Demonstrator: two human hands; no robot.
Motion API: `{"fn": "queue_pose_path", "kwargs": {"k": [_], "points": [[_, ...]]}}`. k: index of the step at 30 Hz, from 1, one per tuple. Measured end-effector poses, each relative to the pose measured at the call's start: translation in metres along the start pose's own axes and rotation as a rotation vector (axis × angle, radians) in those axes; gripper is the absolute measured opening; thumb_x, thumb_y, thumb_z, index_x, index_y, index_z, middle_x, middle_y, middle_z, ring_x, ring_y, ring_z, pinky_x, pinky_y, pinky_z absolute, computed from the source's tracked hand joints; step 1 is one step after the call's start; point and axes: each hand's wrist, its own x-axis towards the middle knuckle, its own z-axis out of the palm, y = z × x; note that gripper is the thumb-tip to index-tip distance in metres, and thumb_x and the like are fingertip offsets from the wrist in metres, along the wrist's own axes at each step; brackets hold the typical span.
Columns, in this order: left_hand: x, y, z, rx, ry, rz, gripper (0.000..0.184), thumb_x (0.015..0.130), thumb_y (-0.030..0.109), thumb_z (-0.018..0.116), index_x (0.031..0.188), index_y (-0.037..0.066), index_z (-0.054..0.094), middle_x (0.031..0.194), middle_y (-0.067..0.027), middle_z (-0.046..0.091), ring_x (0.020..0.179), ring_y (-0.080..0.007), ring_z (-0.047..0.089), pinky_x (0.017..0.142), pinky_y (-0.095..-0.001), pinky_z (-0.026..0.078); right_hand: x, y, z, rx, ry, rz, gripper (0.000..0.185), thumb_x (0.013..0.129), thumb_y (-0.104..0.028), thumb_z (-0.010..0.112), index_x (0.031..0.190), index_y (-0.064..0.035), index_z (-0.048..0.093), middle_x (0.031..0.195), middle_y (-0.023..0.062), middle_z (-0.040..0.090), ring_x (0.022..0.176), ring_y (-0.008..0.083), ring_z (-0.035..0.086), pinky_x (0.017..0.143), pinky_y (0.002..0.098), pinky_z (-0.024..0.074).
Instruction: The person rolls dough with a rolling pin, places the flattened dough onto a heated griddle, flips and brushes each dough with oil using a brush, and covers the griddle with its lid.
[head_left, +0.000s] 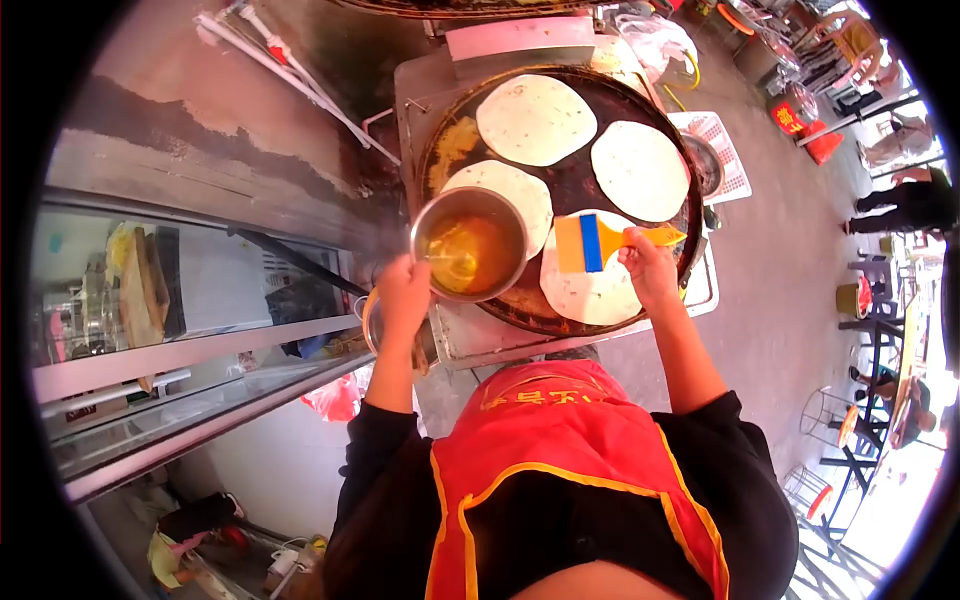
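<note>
A metal bowl [470, 243] of yellowish oil is gripped at its left rim by my left hand [404, 297], above the near left part of the round griddle [555, 320]. In my right hand [650, 262] is a basting brush [592, 243] with a yellow handle, a blue band and pale bristles. The brush hangs over the near flatbread [598, 292]; I cannot tell whether its bristles touch the dough. Other flatbreads lie at the back [536, 120], at the right [640, 171] and at the left [508, 190], the last partly hidden by the bowl.
A white basket [722, 155] and a metal bowl [704, 165] stand right of the griddle. Left is a glass-fronted cabinet [190, 275]. Stools [828, 420] and people [905, 205] are farther off on the right.
</note>
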Motion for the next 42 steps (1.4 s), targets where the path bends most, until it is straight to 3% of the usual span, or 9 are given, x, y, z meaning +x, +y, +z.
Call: {"fn": "queue_pose_path", "kwargs": {"k": [9,14,19,21,25,30,34,37,42], "points": [[0.0,-0.038,-0.026,0.091,0.139,-0.043,0.022,0.081,0.015,0.053,0.074,-0.006,0.054,0.062,-0.0198,0.052,0.054,-0.0228,0.049,0.057,-0.0352,0.042,0.084,-0.026,-0.065,-0.869,0.226,-0.584,0.015,0.087,-0.014,0.058,0.09,-0.0008,0.064,0.069,0.003,0.061,0.061,0.011,0.057,0.059,0.0249,0.0464],[-0.008,-0.039,-0.025,-0.008,0.158,-0.124,0.022,0.081,0.014,0.053,0.076,-0.007,0.055,0.06,-0.0109,0.053,0.057,-0.0132,0.05,0.054,-0.032,0.045,0.021,0.068,0.007,-1.529,-0.658,-0.971,0.022,0.077,-0.004,0.055,0.098,-0.0039,0.06,0.092,0.012,0.064,0.087,0.0295,0.062,0.076,0.0377,0.0514],[-0.016,-0.036,-0.025,-0.118,0.136,-0.178,0.02,0.082,0.013,0.053,0.075,-0.006,0.056,0.064,-0.0061,0.054,0.056,-0.0102,0.05,0.048,-0.0269,0.047,-0.074,0.05,0.02,-1.186,-0.601,-0.495,0.017,0.081,-0.009,0.057,0.096,-0.0028,0.062,0.097,0.0114,0.063,0.09,0.0262,0.062,0.075,0.0372,0.0507],[-0.016,-0.04,-0.024,-0.14,0.127,-0.185,0.02,0.082,0.012,0.053,0.075,-0.006,0.056,0.065,-0.0054,0.054,0.056,-0.0096,0.051,0.047,-0.0261,0.048,-0.061,0.045,-0.019,-0.918,-0.111,-0.063,0.016,0.086,-0.013,0.058,0.092,-0.0007,0.065,0.081,0.0106,0.067,0.071,0.0143,0.063,0.062,0.0305,0.0506],[-0.015,-0.041,-0.022,-0.129,0.1,-0.202,0.019,0.082,0.012,0.054,0.076,-0.006,0.056,0.065,-0.0053,0.054,0.057,-0.0096,0.051,0.047,-0.0264,0.048,-0.017,-0.011,-0.095,-0.745,0.19,-0.027,0.023,0.088,-0.02,0.061,0.094,0.0027,0.064,0.069,0.0045,0.063,0.058,0.0089,0.058,0.052,0.0229,0.0463],[-0.012,-0.034,-0.011,-0.126,0.096,-0.184,0.02,0.082,0.013,0.054,0.076,-0.006,0.056,0.066,-0.0054,0.055,0.057,-0.0091,0.051,0.048,-0.0268,0.048,0.009,-0.032,-0.066,-1.051,0.018,-0.874,0.008,0.082,-0.008,0.062,0.088,-0.0027,0.062,0.084,0.0091,0.065,0.073,0.0232,0.063,0.063,0.0295,0.0491],[-0.009,-0.021,-0.003,-0.083,0.074,-0.152,0.02,0.082,0.012,0.053,0.077,-0.006,0.057,0.065,-0.0063,0.056,0.057,-0.0096,0.052,0.05,-0.0286,0.047,-0.02,0.025,-0.054,-1.662,-0.486,-0.83,0.04,0.069,-0.005,0.06,0.109,-0.0059,0.057,0.096,0.0128,0.059,0.087,0.0322,0.059,0.074,0.0382,0.0515],[-0.007,0.005,0.006,-0.11,0.047,-0.166,0.02,0.082,0.013,0.053,0.077,-0.006,0.058,0.066,-0.0087,0.059,0.056,-0.011,0.055,0.051,-0.0304,0.047,-0.071,0.01,-0.009,-1.414,-0.681,-0.704,0.039,0.069,-0.004,0.059,0.108,-0.0091,0.057,0.099,0.013,0.059,0.086,0.0318,0.06,0.073,0.0376,0.0525],[0.002,0.015,0.026,0.218,0.012,0.01,0.023,0.082,0.017,0.051,0.075,-0.004,0.056,0.06,-0.0191,0.057,0.052,-0.025,0.057,0.054,-0.0355,0.046,-0.051,-0.061,0.04,-1.074,-0.306,-0.841,0.016,0.079,-0.003,0.061,0.094,-0.0052,0.059,0.082,0.0119,0.057,0.072,0.0304,0.059,0.062,0.0358,0.049]]}}
